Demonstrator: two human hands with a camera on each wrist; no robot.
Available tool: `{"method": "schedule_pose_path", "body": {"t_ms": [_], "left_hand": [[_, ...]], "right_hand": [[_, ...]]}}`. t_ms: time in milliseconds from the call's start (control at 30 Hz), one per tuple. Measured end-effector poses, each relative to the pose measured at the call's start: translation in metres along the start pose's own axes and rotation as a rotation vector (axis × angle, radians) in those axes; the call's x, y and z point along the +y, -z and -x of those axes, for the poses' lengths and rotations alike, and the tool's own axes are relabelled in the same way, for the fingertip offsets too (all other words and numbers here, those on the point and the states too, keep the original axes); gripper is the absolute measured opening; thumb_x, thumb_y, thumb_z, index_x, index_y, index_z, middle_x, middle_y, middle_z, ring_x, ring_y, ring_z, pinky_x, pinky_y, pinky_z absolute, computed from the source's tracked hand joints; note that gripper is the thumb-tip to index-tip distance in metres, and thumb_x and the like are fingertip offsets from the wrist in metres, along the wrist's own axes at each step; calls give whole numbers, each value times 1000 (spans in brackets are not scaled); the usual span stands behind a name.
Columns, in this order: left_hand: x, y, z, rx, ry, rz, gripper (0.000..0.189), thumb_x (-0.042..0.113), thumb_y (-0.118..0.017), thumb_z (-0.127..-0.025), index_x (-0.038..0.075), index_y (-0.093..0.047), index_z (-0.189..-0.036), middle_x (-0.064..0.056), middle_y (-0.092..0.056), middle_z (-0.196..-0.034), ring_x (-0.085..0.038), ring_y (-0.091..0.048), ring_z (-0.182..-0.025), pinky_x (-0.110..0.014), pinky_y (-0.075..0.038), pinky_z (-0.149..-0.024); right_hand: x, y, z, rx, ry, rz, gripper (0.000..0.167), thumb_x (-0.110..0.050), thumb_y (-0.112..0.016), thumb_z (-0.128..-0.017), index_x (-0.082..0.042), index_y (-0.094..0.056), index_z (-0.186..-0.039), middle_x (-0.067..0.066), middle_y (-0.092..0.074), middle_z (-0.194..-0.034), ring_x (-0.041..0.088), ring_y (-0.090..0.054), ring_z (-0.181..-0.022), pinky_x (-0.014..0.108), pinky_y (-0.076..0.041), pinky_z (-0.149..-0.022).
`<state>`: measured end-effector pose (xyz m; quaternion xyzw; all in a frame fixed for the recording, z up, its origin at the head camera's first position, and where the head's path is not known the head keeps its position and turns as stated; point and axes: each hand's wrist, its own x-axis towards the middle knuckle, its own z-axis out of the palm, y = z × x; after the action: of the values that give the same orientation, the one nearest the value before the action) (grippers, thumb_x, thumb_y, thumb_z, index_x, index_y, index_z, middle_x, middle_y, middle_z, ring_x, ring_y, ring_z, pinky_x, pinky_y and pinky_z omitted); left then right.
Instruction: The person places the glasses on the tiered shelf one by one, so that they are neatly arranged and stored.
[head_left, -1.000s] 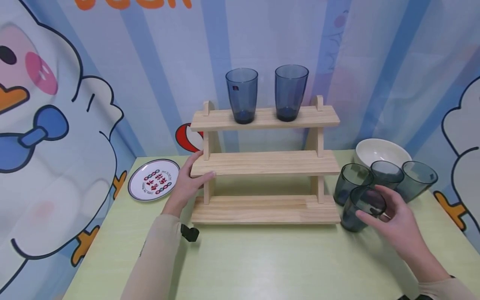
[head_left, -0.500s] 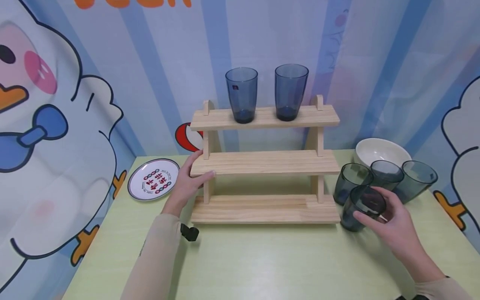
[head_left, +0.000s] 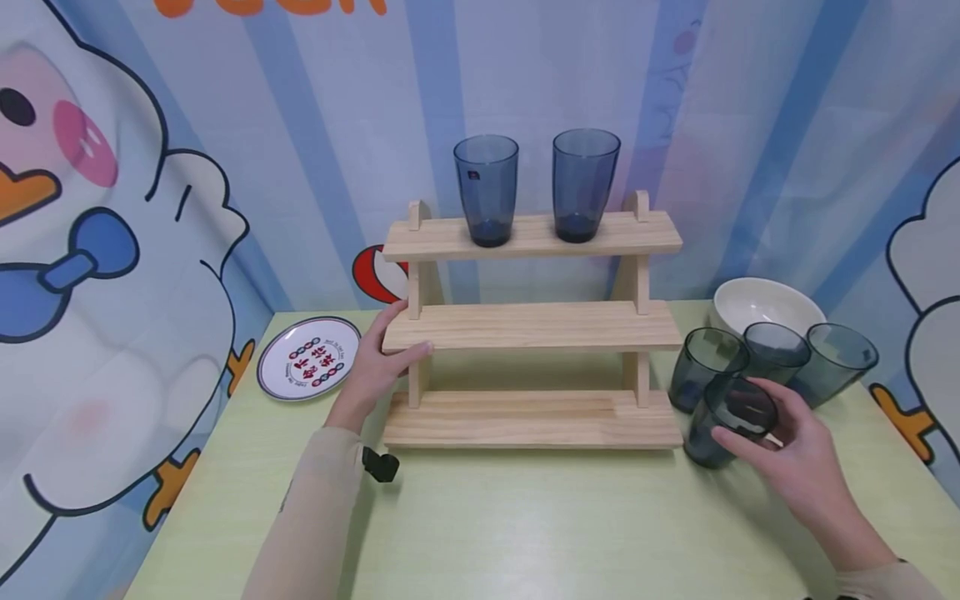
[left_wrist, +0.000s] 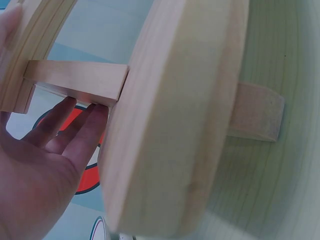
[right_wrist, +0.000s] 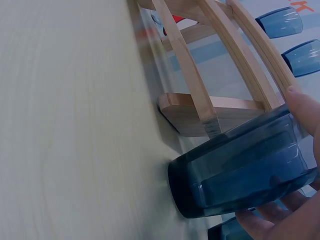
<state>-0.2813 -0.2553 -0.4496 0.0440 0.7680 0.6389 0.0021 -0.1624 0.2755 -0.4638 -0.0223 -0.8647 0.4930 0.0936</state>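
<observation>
A three-tier wooden display rack [head_left: 532, 327] stands upright on the table. My left hand [head_left: 372, 367] grips the left end of its middle shelf. The thumb lies along the front, and in the left wrist view the fingers [left_wrist: 87, 131] touch a wooden upright. My right hand [head_left: 797, 446] holds a dark blue-grey drinking glass [head_left: 712, 433] by its upper part, just right of the rack's bottom shelf. In the right wrist view the thumb is at the rim and the fingers are around the glass's far side. Its base appears on or very near the table.
Two blue glasses [head_left: 486, 187] stand on the top shelf. Several more glasses [head_left: 693, 375] cluster behind the held one, before a white bowl [head_left: 761, 300]. A white plate [head_left: 273, 367] with red lettering lies left of the rack. A printed curtain [head_left: 322, 108] hangs behind the table [head_left: 540, 525].
My right hand and the glass shift very slightly toward the front of the table. My left hand keeps its hold on the rack, which stays in place.
</observation>
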Motion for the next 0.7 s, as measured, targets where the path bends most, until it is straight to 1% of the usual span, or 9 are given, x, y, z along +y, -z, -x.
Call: {"method": "schedule_pose_path", "body": {"t_ms": [200,367,467,600,700], "left_hand": [[1,0,0,3,1,-6,80,28,-81,-95,41,-38,-161,-8,-39,-161,-36,-56,-129,-55,-53,-103],[2,-1,0,6,8,-12,81,29,-81,-94,41,-38,-161,-8,-39,-161,-37,-55,-130,-57,-52,-103],[2,-1,0,8,11,-15,81,30,-81,-94,41,-38,-161,-9,-40,-160,-37,-54,-131,-58,-52,-104],[1,-1,0,8,12,-11,81,29,-82,-94,41,-38,-161,-10,-40,-160,-37,-54,-131,-58,-51,-104],[2,-1,0,6,12,-9,81,29,-82,-94,41,-38,-161,-10,-40,-160,-37,-53,-131,-58,-51,-104]], "right_hand": [[-2,4,2,-13,-23,22,84,-28,-87,-89,-14,-41,-158,20,-53,-143,-9,-54,-105,7,-52,-79],[-9,10,5,-15,-20,64,85,-31,-87,-89,-15,-41,-159,18,-55,-143,-10,-53,-104,8,-51,-76],[-14,13,7,-10,-18,73,86,-31,-87,-89,-16,-41,-160,11,-57,-140,-9,-53,-104,10,-50,-74],[-20,19,10,-10,-11,35,84,-26,-87,-89,-18,-42,-160,-7,-57,-133,-9,-55,-105,11,-52,-74],[-26,22,11,-11,7,10,83,-22,-87,-90,-19,-42,-159,-15,-56,-128,-9,-56,-107,10,-53,-76]]}}
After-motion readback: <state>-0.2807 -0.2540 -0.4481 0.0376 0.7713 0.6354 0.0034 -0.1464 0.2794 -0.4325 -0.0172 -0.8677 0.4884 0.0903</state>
